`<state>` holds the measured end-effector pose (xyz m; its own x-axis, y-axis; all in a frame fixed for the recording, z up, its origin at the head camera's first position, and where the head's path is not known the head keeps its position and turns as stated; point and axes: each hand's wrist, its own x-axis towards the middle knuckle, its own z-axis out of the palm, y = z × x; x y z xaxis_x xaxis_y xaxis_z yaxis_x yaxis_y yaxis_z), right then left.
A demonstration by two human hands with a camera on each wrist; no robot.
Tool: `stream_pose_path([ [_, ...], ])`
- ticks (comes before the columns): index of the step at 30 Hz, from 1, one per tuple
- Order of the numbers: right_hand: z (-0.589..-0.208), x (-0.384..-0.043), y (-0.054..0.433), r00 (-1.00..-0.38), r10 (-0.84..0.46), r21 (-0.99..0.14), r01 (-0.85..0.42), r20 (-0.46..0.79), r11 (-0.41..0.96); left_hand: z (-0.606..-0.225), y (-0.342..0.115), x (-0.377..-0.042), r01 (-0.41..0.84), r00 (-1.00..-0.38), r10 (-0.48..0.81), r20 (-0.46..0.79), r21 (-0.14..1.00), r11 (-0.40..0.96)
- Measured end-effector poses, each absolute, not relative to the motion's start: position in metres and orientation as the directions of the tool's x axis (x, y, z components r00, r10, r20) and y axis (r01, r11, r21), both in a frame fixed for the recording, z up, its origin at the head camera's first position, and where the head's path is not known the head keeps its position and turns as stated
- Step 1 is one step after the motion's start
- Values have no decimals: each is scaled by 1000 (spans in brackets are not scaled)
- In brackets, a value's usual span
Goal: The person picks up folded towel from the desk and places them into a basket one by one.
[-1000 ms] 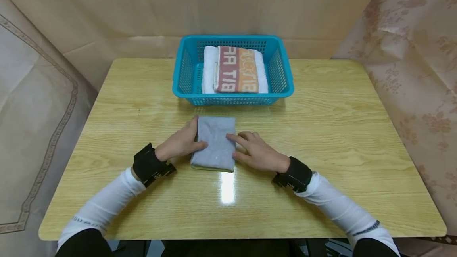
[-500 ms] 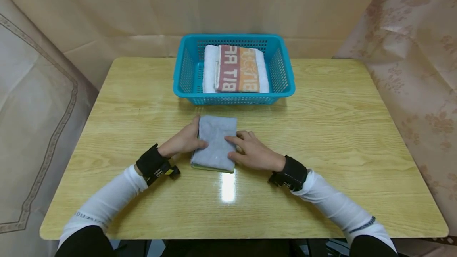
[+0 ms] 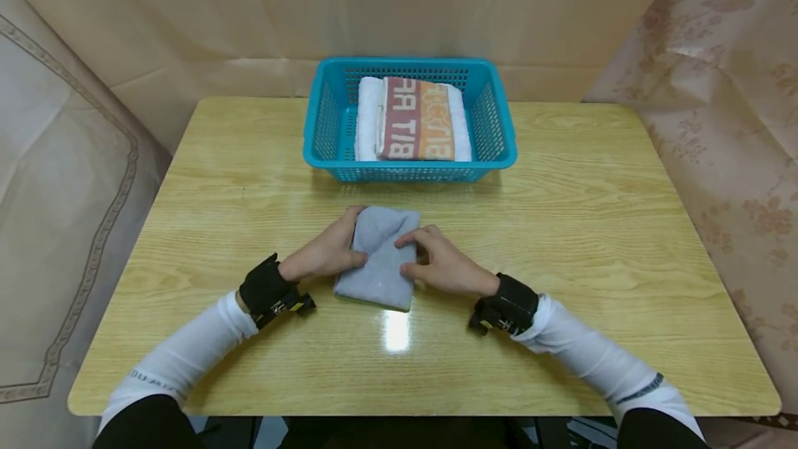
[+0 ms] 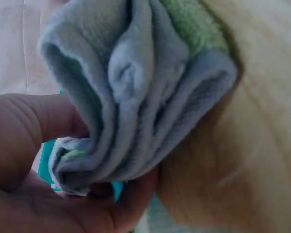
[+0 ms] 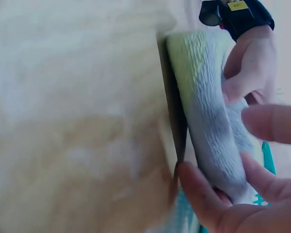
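A folded grey towel (image 3: 380, 265) with green patches lies in front of the basket, turned slightly and creased on top. My left hand (image 3: 327, 248) grips its left edge, thumb on top and fingers beneath; the left wrist view shows the stacked folds of the towel (image 4: 131, 87) pinched there. At the right edge my right hand (image 3: 445, 262) has curled fingers about the towel, index finger on top. In the right wrist view, a fingertip (image 5: 196, 182) reaches under the towel (image 5: 216, 131), whose near side stands a little off the table.
Behind the towel stands a blue-green plastic basket (image 3: 411, 170) at the table's back edge. It holds a white towel (image 3: 369, 120) and a folded red and orange lettered towel (image 3: 419, 120). The wooden table (image 3: 580, 213) has a cloth wall (image 3: 249, 26) behind it.
The towel has shifted slightly right and turned, and a crease has formed on its top. My left hand has moved right with it; the right fingers have curled more at its edge.
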<state>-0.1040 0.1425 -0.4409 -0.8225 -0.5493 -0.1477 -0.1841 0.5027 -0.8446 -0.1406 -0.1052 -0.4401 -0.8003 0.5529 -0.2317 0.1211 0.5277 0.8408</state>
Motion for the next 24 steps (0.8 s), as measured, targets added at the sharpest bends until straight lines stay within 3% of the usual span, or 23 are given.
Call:
stream_pose_path([
  [5,-447,-102,141,-857,-511,-866,-200,-73,459,-441,-104,-135,200,-790,594,-152,853,483],
  [13,-453,-104,141,-828,-559,-925,-168,-56,341,-438,-106,-133,282,-702,701,-126,855,436],
  [16,-451,-104,142,-832,-550,-914,-167,-71,371,-438,-107,-131,286,-710,697,-106,861,422],
  [19,-448,-104,143,-845,-526,-905,-147,-94,399,-440,-106,-130,371,-702,711,-33,836,405],
  [24,-445,-103,145,-860,-493,-922,-77,-130,378,-441,-107,-127,561,-624,778,76,737,378],
])
